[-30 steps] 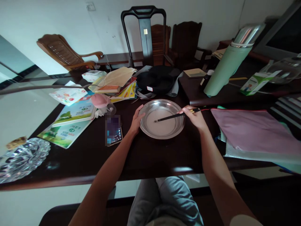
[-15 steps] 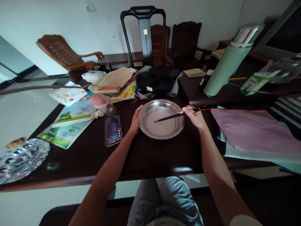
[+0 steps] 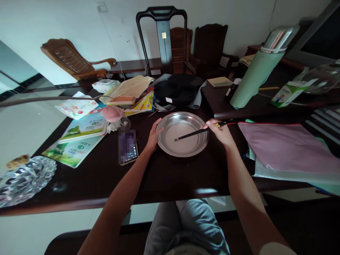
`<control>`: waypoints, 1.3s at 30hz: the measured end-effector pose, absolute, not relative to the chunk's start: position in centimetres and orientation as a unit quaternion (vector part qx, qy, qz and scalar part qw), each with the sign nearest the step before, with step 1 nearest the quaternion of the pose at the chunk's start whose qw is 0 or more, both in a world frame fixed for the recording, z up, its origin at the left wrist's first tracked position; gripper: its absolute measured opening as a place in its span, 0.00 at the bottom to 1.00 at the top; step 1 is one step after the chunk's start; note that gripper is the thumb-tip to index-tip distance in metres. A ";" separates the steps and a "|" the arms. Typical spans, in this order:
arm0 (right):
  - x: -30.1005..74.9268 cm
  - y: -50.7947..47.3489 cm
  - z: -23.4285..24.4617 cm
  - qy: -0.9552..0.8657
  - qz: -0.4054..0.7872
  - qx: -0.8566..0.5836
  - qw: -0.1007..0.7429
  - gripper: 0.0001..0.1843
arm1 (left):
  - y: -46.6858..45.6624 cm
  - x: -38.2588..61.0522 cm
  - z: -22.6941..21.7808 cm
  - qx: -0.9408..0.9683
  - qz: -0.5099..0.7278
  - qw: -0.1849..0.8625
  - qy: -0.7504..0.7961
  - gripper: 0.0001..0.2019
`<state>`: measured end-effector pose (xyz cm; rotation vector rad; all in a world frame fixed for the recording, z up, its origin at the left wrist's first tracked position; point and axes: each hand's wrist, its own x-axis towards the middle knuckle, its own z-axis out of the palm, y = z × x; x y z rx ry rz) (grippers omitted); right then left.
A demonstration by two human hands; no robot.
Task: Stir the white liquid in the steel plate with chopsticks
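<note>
A round, shallow metal dish (image 3: pixel 183 150) sits on the dark table before me, with a whitish, cloudy layer (image 3: pixel 182 131) across its bottom. At its left rim is my left hand (image 3: pixel 154 134), thumb over the edge and fingers along the outer side, gripping it. My right hand (image 3: pixel 218 130), closed at the right rim, pinches black chopsticks (image 3: pixel 190 134) with gold bands near the upper end. They slant down to the left, their tips low over the middle of the dish; whether they touch the bottom I cannot tell.
Left of the dish lies a phone (image 3: pixel 129 152), with booklets (image 3: pixel 79 141), a pink-capped bottle (image 3: pixel 114 115) and a cut-glass bowl (image 3: pixel 32 180) beyond. Behind are a black bag (image 3: pixel 180 90) and stacked papers (image 3: pixel 132 92). To the right are a pink folder (image 3: pixel 281 145) and green thermos (image 3: pixel 257 78).
Almost nothing differs. The chopstick tips have shifted very slightly downward; both hands and the dish keep their places.
</note>
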<state>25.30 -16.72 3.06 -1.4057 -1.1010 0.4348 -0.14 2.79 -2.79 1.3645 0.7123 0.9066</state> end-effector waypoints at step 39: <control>27.3 -17.5 2.7 -0.382 0.079 -0.614 0.686 0.32 | 2.8 -0.1 -2.7 0.586 0.392 0.637 0.311 0.36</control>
